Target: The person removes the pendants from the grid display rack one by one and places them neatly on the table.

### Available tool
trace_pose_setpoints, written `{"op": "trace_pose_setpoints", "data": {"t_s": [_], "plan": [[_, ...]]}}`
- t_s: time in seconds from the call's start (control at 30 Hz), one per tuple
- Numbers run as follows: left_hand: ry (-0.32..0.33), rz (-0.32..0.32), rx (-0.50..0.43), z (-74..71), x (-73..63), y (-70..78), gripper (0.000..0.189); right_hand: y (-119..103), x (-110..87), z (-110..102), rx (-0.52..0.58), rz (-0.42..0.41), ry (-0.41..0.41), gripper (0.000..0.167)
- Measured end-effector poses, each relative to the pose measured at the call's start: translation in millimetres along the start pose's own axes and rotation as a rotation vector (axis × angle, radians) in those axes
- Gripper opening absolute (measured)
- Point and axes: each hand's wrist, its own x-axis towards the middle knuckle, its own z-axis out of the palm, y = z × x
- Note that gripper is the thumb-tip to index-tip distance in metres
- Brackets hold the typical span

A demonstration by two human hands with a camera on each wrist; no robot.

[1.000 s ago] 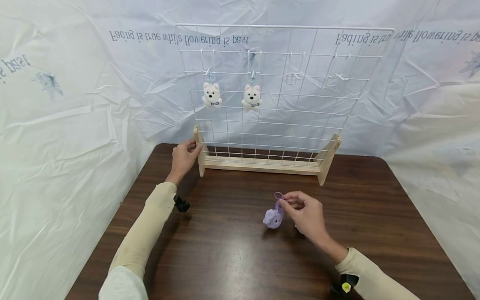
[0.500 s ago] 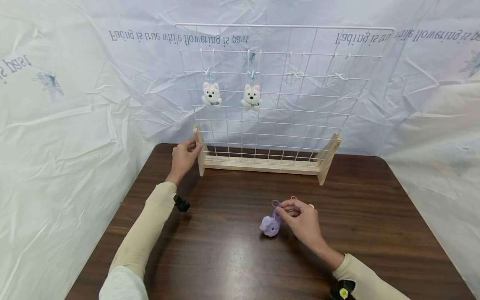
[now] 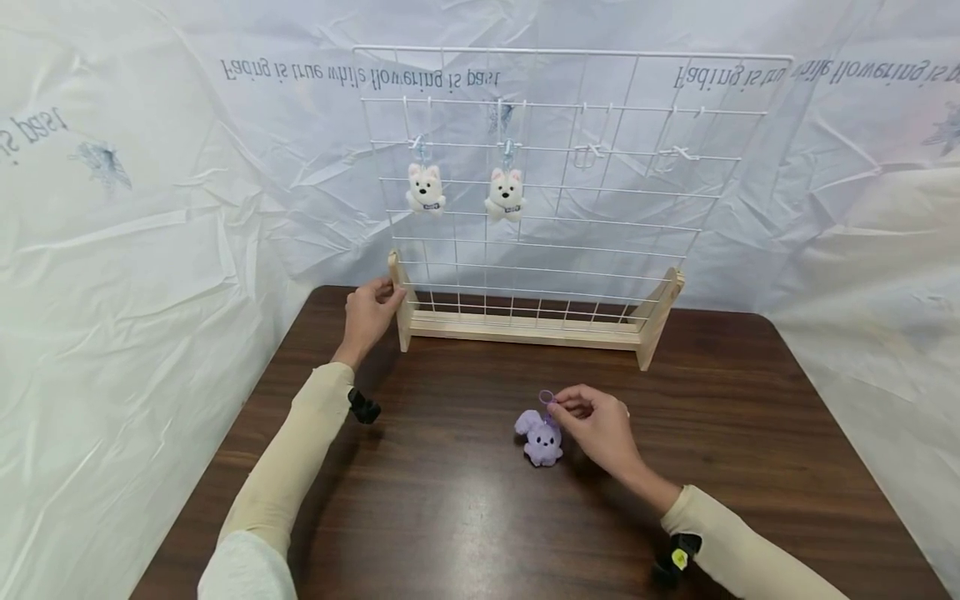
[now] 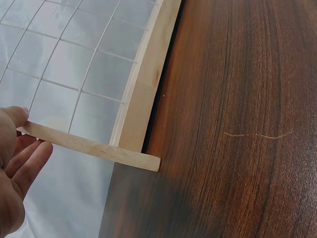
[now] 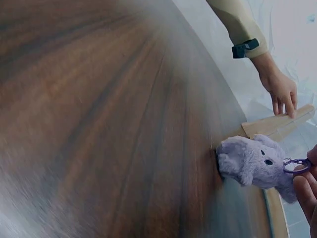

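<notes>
My left hand [image 3: 369, 315] pinches the upright wooden end piece [image 4: 89, 145] of a display rack, thumb on one face and fingers on the other. Over the middle of the table, my right hand [image 3: 600, 423] pinches a purple plush keychain [image 3: 543, 442] up by its ring. The plush hangs below the fingertips, its face towards the head camera and a fluffy tail at its left. In the right wrist view the purple ring [image 5: 296, 166] lies right at the thumb and fingers. Two white plush dog keychains [image 3: 425, 190] hang from hooks on the rack's left half.
The rack's white wire grid [image 3: 585, 218] stands at the back of the brown wooden table [image 3: 450, 517]. Two hooks [image 3: 588, 153] on its right half bear no plush. Its right wooden end piece [image 3: 660, 321] stands on the table. White printed sheeting [image 3: 150, 208] surrounds the table.
The purple plush has shifted slightly left and swung round, so its face and tail now show. A small orange loop seen behind the right hand is hidden now. My left hand stays put.
</notes>
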Motion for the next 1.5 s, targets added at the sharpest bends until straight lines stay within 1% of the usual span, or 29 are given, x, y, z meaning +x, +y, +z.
{"op": "trace_pose_setpoints", "data": {"t_s": [0.4, 0.6, 0.8, 1.0, 1.3, 1.5], "plan": [[-0.014, -0.006, -0.024, -1.6, -1.0, 3.6, 0.037, 10.0, 17.8, 0.2, -0.105, 0.009, -0.110, 0.007], [-0.017, -0.006, -0.014, -2.4, -1.7, 3.6, 0.037, 12.5, 26.6, 1.1, -0.134, 0.004, -0.158, 0.006], [-0.012, 0.001, -0.012, -2.6, -1.6, 2.6, 0.037, 16.0, 36.4, 2.9, -0.143, -0.001, -0.192, 0.006], [-0.024, 0.003, -0.020, -2.3, -1.7, 2.8, 0.037, 22.2, 42.9, 4.9, -0.142, 0.025, -0.219, 0.007], [-0.021, -0.006, -0.025, -3.2, -2.1, 2.6, 0.037, 27.4, 52.3, 11.9, -0.140, 0.044, -0.245, 0.007], [-0.031, 0.003, -0.021, -2.9, -2.9, 0.4, 0.039, 31.8, 55.9, 17.0, -0.136, 0.062, -0.266, 0.008]]}}
